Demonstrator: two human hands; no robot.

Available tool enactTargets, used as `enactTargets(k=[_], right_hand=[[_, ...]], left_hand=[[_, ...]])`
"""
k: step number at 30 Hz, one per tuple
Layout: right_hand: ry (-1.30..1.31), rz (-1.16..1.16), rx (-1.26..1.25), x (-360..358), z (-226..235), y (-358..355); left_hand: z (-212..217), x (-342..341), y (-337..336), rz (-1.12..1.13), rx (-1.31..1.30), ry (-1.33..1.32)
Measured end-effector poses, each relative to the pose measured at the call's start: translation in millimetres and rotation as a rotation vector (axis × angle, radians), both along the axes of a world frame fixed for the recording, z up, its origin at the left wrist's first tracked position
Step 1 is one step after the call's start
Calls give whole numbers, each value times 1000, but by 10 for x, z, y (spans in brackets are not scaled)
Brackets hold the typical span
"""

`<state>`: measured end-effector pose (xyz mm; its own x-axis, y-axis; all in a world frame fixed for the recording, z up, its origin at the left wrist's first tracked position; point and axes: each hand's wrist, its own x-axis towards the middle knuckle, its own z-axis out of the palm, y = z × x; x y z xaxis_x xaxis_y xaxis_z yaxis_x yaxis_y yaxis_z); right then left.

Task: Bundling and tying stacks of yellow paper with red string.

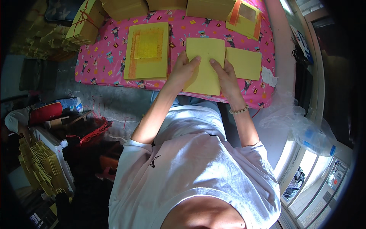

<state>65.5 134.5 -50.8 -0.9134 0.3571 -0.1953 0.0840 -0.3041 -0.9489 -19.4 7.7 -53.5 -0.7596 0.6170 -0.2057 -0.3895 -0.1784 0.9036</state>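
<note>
Over the near edge of the table, I hold a yellow paper rectangle in both hands; whether it is one sheet or a thin stack I cannot tell. My left hand grips its left side, thumb on top. On the right side, my right hand grips it the same way, fingers mostly hidden beneath. To the left lies a larger yellow panel with an orange-stained border around a brighter yellow rectangle. Partly behind my right hand is another yellow paper piece.
A pink patterned cloth covers the table. Yellow bundles, one tied with red string, line its far side. An orange-striped yellow panel lies far right, above crumpled white tissue. At lower left, another person sits by stacked yellow paper.
</note>
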Motion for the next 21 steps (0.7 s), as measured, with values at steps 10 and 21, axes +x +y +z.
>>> enactTargets(k=[10,21], right_hand=[[96,13,-12,96,133,52],[186,6,96,150,224,29]], left_hand=[[71,218,-26,137,32,371],[125,268,-43,160,66,490]])
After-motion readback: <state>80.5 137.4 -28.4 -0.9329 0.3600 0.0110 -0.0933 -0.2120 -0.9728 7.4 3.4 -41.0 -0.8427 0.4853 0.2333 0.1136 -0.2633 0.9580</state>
